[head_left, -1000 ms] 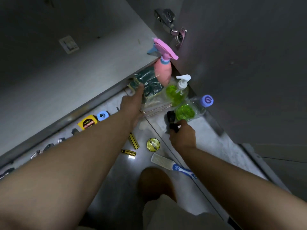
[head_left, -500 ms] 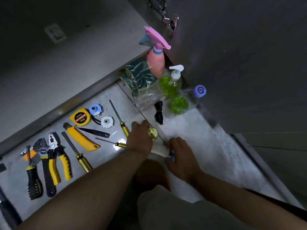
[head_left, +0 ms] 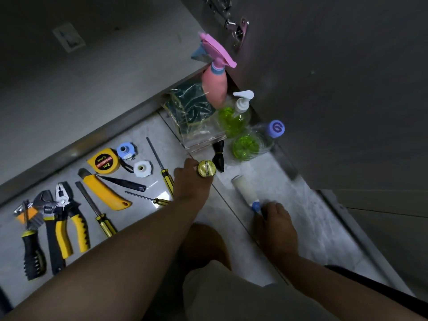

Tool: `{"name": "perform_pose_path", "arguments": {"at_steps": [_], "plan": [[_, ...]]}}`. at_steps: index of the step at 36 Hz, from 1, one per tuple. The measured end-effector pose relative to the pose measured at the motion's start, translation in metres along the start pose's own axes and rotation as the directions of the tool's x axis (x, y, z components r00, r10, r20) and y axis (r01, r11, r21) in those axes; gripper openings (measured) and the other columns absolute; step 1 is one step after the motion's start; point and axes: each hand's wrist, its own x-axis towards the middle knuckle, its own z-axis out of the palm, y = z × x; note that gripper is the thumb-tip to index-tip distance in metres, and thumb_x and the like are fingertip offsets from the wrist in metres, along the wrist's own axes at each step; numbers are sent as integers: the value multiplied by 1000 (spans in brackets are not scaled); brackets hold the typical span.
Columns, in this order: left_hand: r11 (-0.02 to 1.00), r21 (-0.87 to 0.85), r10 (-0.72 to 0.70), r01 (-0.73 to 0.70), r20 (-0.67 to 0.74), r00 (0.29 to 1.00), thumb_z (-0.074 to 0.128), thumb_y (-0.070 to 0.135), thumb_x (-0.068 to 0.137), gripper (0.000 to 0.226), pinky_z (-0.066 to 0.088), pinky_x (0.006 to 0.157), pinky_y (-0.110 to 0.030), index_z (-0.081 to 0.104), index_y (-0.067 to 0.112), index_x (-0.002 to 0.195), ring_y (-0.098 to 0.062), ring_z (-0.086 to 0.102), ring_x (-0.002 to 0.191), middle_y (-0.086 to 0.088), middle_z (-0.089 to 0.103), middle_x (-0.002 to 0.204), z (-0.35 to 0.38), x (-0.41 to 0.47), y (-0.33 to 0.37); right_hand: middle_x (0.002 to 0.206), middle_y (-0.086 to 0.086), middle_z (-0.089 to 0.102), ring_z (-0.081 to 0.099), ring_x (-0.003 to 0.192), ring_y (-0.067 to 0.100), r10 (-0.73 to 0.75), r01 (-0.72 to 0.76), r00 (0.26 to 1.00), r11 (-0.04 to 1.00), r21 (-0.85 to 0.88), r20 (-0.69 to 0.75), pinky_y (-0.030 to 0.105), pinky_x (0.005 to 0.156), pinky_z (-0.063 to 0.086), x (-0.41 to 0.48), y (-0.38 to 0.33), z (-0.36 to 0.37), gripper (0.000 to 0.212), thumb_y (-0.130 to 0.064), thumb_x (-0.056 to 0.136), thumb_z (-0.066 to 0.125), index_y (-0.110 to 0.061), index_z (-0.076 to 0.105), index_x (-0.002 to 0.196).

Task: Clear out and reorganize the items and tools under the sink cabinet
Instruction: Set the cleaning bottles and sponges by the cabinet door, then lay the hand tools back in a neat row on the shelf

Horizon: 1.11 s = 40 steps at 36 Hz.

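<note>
Tools lie in a row on the pale tiled floor (head_left: 301, 205). My left hand (head_left: 190, 181) grips a small round gold tin (head_left: 206, 168) at its fingertips. My right hand (head_left: 275, 223) holds the blue handle of a white scrub brush (head_left: 244, 189), whose head lies on the floor pointing away from me. A pink spray bottle (head_left: 214, 86), a green pump soap bottle (head_left: 236, 114), a clear bottle with a purple cap (head_left: 254, 141) and a bagged green cloth (head_left: 190, 112) stand by the cabinet door (head_left: 324, 89).
Left of my hands lie a yellow tape measure (head_left: 104, 161), a yellow utility knife (head_left: 104, 192), screwdrivers (head_left: 162, 167), yellow-handled pliers (head_left: 71, 216), a wrench (head_left: 49, 228) and two tape rolls (head_left: 142, 169). A small black brush (head_left: 218, 155) lies by the bottles. My knee (head_left: 203, 246) is below.
My left hand pulled back from the bagged cloth to the gold tin and grips it. My right hand left the black brush, took the scrub brush handle and swung it rightwards. The view shifted left.
</note>
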Motion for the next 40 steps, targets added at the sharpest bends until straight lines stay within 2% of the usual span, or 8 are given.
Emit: {"name": "perform_pose_path", "arguments": {"at_steps": [6, 11, 15, 20, 24, 30, 35, 40], "plan": [[991, -126, -33, 38, 41, 999, 68, 17, 89, 48, 47, 84, -27, 58, 23, 136, -31, 62, 110, -15, 61, 127, 6, 6, 2, 105, 14, 63, 62, 93, 33, 453, -449, 891, 870, 204, 27, 39, 77, 50, 20, -10, -1, 25, -32, 96, 57, -9, 55, 107], [976, -217, 47, -25, 93, 995, 59, 3, 88, 53, 52, 92, -33, 60, 23, 137, -28, 62, 113, -10, 66, 123, 4, 6, 8, 84, 6, 65, 65, 89, 30, 477, -478, 875, 818, 320, 88, 34, 73, 49, 48, -24, -4, 26, -37, 93, 64, -12, 59, 92], [977, -194, 115, -84, 152, 982, 56, -1, 91, 48, 39, 79, -11, 59, 11, 137, -20, 63, 113, -10, 66, 122, -4, 2, 1, 81, 3, 66, 64, 81, 25, 465, -454, 881, 776, 438, 90, 37, 71, 54, 55, -46, 0, 28, -40, 91, 67, -15, 55, 92], [993, -9, 119, -121, 268, 956, 58, 7, 95, 35, 45, 102, -23, 63, 11, 129, -19, 62, 117, -8, 65, 129, -46, -10, -17, 70, -5, 55, 55, 68, 22, 185, -160, 982, 914, 372, -34, 28, 54, 35, 37, -74, 5, 25, -33, 92, 63, -25, 42, 79], [966, 151, 128, -212, 434, 892, 60, -2, 95, 23, 50, 95, -31, 65, -1, 118, -21, 63, 100, -18, 66, 115, -115, -28, -30, 74, 2, 60, 60, 75, 26, -64, 14, 991, 926, 378, 120, 33, 63, 42, 27, -107, 1, 13, -25, 94, 60, -17, 52, 88], [864, 460, -11, -207, 427, 904, 65, 7, 95, 27, 41, 71, -4, 66, 6, 122, 3, 64, 81, -3, 69, 104, -246, -77, -41, 96, 5, 68, 66, 96, 28, -372, 187, 787, 904, 385, 492, 32, 81, 50, 28, -177, -30, 15, -25, 94, 59, -12, 65, 98], [733, 673, -120, -97, 269, 956, 68, 31, 94, 35, 47, 92, -24, 62, 23, 128, -16, 62, 104, 3, 64, 116, -341, -123, -67, 84, 13, 66, 62, 69, 25, -455, 259, 634, 887, 383, 625, 34, 65, 50, 20, -225, -68, 15, -22, 92, 66, -8, 64, 98], [815, 577, -148, 50, 124, 981, 71, 26, 92, 33, 50, 94, -27, 65, 19, 124, -18, 65, 107, -1, 68, 117, -371, -138, -123, 98, 10, 68, 64, 75, 20, -492, 485, 550, 846, 221, 675, 29, 62, 50, 29, -265, -97, 15, -27, 92, 68, -16, 62, 102]]}}
